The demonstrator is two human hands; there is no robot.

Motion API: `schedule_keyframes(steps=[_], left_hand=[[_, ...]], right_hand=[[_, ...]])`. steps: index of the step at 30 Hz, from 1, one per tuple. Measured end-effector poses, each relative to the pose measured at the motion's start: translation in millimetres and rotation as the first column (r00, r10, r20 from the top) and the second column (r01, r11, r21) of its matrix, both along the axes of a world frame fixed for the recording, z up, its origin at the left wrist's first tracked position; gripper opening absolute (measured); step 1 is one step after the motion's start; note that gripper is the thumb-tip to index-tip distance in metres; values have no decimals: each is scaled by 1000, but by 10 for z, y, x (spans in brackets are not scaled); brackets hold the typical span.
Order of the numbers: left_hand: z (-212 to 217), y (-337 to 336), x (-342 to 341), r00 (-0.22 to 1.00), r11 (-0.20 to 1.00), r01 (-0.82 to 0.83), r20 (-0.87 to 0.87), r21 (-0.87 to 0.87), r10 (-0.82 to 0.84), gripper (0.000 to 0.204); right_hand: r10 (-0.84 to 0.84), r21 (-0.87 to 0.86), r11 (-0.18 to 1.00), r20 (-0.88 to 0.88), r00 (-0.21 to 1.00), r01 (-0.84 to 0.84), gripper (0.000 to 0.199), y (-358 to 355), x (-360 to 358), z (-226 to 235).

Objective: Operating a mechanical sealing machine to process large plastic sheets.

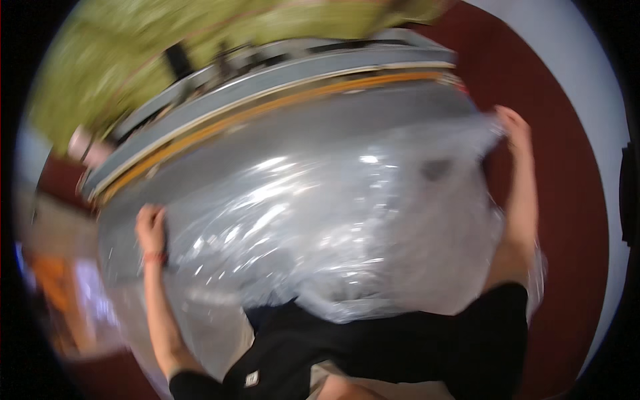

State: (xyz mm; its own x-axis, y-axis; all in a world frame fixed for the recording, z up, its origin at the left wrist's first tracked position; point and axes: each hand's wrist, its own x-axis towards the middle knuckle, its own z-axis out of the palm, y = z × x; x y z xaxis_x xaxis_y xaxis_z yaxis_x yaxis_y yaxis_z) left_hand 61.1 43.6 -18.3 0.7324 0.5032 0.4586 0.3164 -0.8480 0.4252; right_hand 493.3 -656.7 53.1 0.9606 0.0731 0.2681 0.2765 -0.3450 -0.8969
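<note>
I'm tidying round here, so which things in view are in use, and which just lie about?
In use:
- clear plastic sheet, held by the right hand; left hand's grip unclear
- grey bench beneath

Apparently unused:
- pink cylinder
- black upright object

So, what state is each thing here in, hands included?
Clear plastic sheet: spread out, wrinkled, its far right corner gathered.
Right hand: closed on that corner.
Left hand: fingers curled; whether it grips plastic, I can't tell.
Red wristband: worn on the left wrist.
Yellow-green material: creased, beyond the grey frame.
</note>
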Motion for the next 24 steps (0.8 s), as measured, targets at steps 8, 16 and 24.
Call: schedule_keyframes(steps=[8, 16, 24], left_hand=[[134, 649, -115, 954, 933, -10, 277, -359, 116, 12], [579, 609, 242, 724, 279, 247, 368, -928, 584, 17], [-488, 1521, 124, 858, 907, -279, 343, -315, 383, 20]], right_hand=[[10, -375, 923, 252, 968, 88, 16, 215, 183, -5], [0, 291, 955, -174, 985, 52, 29, 934, 581, -195], [-411, -538, 709, 208, 887, 455, 32, 1689, 650, -737]])
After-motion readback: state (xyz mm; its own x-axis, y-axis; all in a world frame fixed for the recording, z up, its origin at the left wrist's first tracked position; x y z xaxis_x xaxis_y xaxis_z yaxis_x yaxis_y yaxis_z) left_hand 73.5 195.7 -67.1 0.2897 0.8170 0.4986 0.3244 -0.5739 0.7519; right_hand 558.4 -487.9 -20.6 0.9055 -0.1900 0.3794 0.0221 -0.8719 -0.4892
